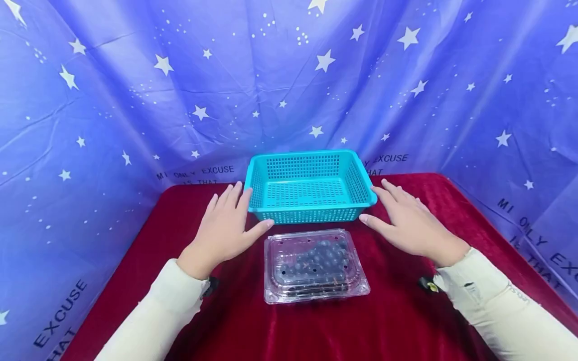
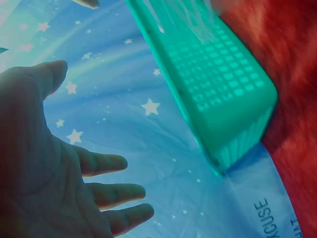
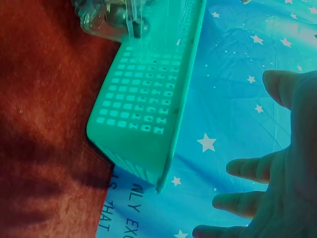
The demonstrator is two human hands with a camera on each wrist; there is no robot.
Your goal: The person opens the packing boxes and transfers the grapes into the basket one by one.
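Observation:
A turquoise plastic basket with lattice sides and floor stands upright, with nothing inside it. My left hand is at its left end, fingers spread and straight. At the opposite end, my right hand is spread the same way, its thumb pointing toward the front corner. Both wrist views show a gap between fingers and basket. Just in front of the basket, between my forearms, lies a clear plastic clamshell box, lid down. Dark round grapes show through its lid, mostly toward the right. Neither hand holds anything.
A dark red velvet cloth covers the table. Blue curtains with white stars and printed words hang behind and on both sides, close to the table's back edge.

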